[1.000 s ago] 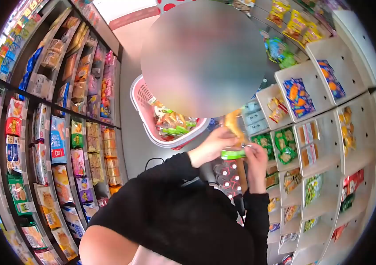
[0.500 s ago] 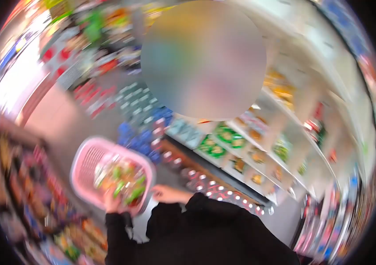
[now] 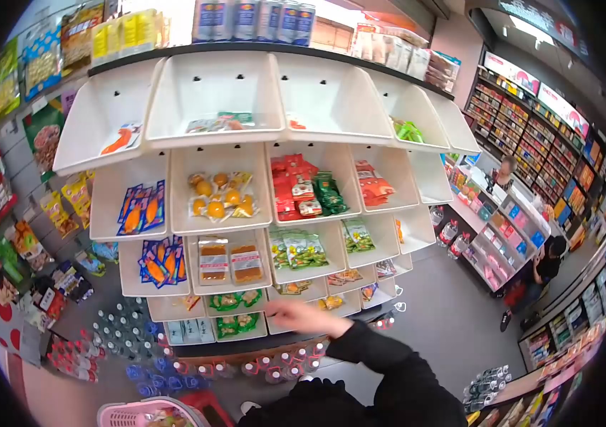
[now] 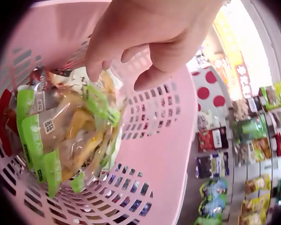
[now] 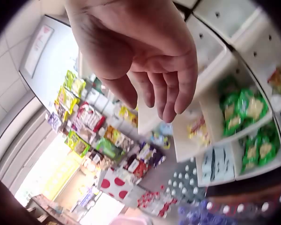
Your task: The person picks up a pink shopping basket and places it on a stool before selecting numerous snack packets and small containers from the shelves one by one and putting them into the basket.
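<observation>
My left hand [image 4: 145, 35] hangs over the pink basket [image 4: 150, 164] in the left wrist view, its fingers loosely bent and holding nothing. Inside the basket lie several clear snack packets [image 4: 70, 126] with bright green ends. In the head view the left hand is out of sight, and part of the basket [image 3: 121, 414] shows at the bottom edge. My right hand [image 3: 296, 318] is raised in front of the lower shelf bins, overlapping a bin [image 3: 285, 343] in this view. The right wrist view shows this hand [image 5: 150, 61] empty, with relaxed fingers.
Tiered white bins [image 3: 210, 92] hold packaged snacks. Bottles [image 3: 281, 366] stand on the floor beneath them, with more bottles [image 3: 121, 331] to the left. Hanging snack bags [image 3: 43, 142] line the left wall. A counter [image 3: 470, 228] and two people are at the right.
Earlier both hands held a snack packet with a green end; now both are empty. The left hand went to the basket, the right hand rose toward the bins, and the head view swung to face them.
</observation>
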Motion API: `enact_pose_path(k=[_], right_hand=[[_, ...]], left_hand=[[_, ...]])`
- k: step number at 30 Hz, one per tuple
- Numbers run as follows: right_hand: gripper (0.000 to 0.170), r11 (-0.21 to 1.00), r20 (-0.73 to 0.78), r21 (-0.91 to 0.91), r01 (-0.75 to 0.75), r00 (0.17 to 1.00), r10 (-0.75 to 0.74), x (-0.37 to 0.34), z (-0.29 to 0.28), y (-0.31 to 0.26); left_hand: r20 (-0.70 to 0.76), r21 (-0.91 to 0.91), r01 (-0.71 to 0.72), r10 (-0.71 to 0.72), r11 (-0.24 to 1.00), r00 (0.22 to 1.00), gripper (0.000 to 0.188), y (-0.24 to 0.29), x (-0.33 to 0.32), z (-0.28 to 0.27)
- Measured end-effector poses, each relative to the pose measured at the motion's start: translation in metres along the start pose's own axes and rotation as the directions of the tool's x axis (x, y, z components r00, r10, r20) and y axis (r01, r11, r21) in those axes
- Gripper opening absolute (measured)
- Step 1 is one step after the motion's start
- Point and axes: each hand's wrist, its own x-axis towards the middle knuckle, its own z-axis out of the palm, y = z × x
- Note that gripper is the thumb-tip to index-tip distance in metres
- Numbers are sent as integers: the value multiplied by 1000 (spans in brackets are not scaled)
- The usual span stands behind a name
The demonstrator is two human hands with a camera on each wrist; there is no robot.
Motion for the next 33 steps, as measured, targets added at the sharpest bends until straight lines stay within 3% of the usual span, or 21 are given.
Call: enact_pose_path(k=[1,3,4,5,6,7,8,10,12,14,16,18,20,21,23,24,25,27,29,31,33], right_hand=[[30,982,-84,100,-163,982,171,-8,-34,-17],[27,990,-348,-84,-112,934,76,-24,-102,-51],[25,971,-469,-217,-99,883,-15,-31,-132,-57],[24,977,-549,-194,-85,835,-36,-39,-162,-64],[24,954,-648,-294,-63,746,-151,-44,-190,-66],[22,932,-711,-359,-42,660,-244,-48,-218,-71],[21,847,-745,-494,-198,600,-294,-53,-243,-89],[24,788,-743,-584,-196,521,-421,-56,-300,-86],[26,606,-705,-701,-375,489,-513,-55,-352,-77],[29,586,-712,-693,-420,522,-469,-53,-398,-57],[28,560,-731,-673,-484,554,-398,-44,-433,-35],[28,530,-746,-653,-540,577,-331,-39,-451,-28],[26,519,-751,-617,-592,641,-161,-28,-456,-30],[26,521,-750,-617,-590,642,-161,-24,-460,-30],[20,457,-723,-641,-617,686,-89,-21,-469,-24],[17,410,-697,-701,-584,685,-214,-23,-473,-22],[17,412,-692,-704,-579,690,-214,-26,-476,-23],[16,468,-775,-630,-619,532,-340,-36,-482,-32],[16,549,-795,-606,-575,455,-400,-58,-464,-57],[15,416,-674,-723,-551,430,-601,-83,-427,-84],[15,654,-748,-663,-364,351,-563,-105,-379,-101]], left_hand=[[-57,81,-46,50,996,997,26,5,-6,8],[-169,242,-115,158,964,973,25,17,-24,23],[-57,110,-119,126,987,990,28,28,-7,41],[-39,193,-228,239,954,970,28,36,-8,56],[-13,270,-333,349,903,937,28,93,-42,104],[55,101,-350,346,931,936,27,77,-11,113],[123,-70,-348,354,935,927,26,64,20,123],[252,-117,-408,425,905,870,26,124,-25,186],[424,-125,-456,463,881,779,25,169,-61,237],[527,-174,-496,506,851,683,21,192,-85,283],[588,-192,-485,496,853,639,20,202,-102,325],[641,-212,-479,491,852,590,19,211,-121,362],[747,-263,-455,478,851,462,18,221,-145,395],[745,-261,-457,479,850,464,18,226,-157,408],[824,-298,-428,456,853,335,18,236,-180,433],[823,-295,-428,455,854,340,18,240,-190,444],[858,-300,-419,434,857,274,19,243,-200,454],[900,-321,-401,408,858,155,22,249,-219,471],[920,-348,-361,389,865,45,27,257,-240,486],[930,-358,-276,366,892,-25,28,263,-263,507],[907,-418,-181,398,890,-137,30,264,-284,530]])
